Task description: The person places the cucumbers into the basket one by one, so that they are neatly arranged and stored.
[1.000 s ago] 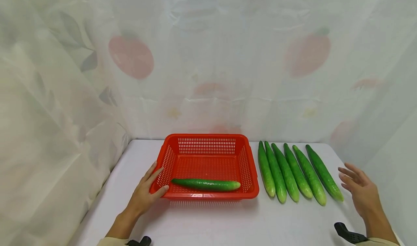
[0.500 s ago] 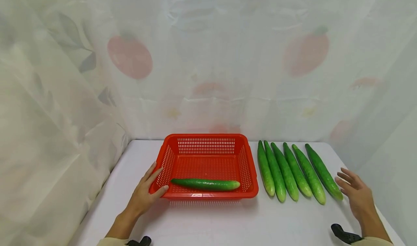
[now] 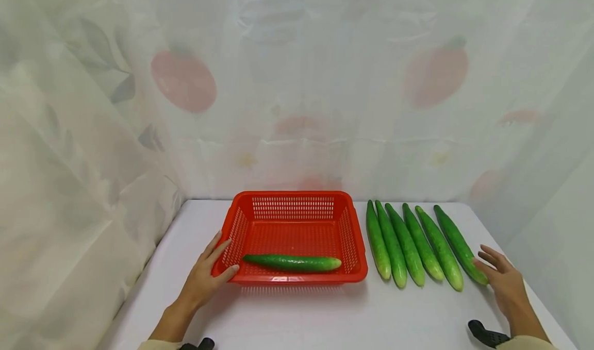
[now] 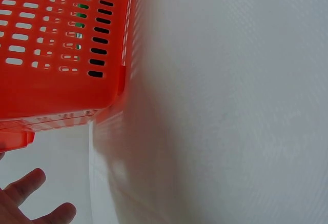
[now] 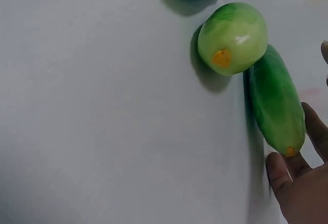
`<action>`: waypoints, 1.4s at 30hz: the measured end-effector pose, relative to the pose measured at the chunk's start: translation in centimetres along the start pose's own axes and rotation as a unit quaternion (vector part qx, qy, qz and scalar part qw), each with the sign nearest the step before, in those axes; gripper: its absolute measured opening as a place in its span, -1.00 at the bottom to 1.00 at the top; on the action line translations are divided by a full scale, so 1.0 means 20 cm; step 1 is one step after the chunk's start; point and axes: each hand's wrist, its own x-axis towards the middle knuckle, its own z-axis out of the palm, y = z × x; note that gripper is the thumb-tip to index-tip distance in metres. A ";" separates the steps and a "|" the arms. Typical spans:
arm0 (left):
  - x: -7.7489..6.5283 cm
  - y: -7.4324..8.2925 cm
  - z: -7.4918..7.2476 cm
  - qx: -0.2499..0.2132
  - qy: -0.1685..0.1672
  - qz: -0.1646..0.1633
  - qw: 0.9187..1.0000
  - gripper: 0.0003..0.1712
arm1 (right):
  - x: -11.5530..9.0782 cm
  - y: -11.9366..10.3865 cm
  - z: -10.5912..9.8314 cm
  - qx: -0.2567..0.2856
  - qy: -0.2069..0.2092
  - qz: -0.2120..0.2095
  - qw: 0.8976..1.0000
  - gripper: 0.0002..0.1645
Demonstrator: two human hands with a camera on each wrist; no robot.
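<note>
A red plastic basket (image 3: 360, 247) with slotted walls stands on the white table. One green cucumber (image 3: 292, 262) lies across its floor, along the front wall. My left hand (image 3: 203, 280) is at the basket's left front corner with fingers spread; whether it touches the rim I cannot tell. In the left wrist view, fingertips (image 4: 31, 180) show beside the basket corner. At the far right, my right hand (image 3: 505, 283) is at the near end of the rightmost cucumber (image 3: 457, 239). Thumb and fingers lie loosely about that end, without a visible grip.
Several more cucumbers (image 3: 406, 242) lie side by side between the basket and the rightmost one, pale ends toward me. A printed curtain (image 3: 297, 82) hangs behind the table (image 3: 334, 319) and along the left. Black wrist devices (image 3: 484, 333) show at both sleeves.
My right hand has moved left and slightly down, to the near end of the rightmost cucumber. The left hand and the basket have stayed in place.
</note>
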 end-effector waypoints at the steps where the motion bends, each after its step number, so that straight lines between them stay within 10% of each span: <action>1: 0.00 0.00 0.00 0.000 0.000 0.000 1.000 -0.25 | 0.00 0.00 0.00 -0.009 0.002 0.004 1.000 -0.09; 32: 0.01 -0.01 0.00 0.000 0.006 0.003 1.000 -0.25 | 0.03 0.01 0.07 -0.156 0.054 0.008 0.986 -0.17; 42: 0.00 -0.01 0.01 -0.003 0.005 0.003 1.000 -0.25 | 0.00 -0.02 0.06 -0.079 0.119 0.059 0.988 -0.28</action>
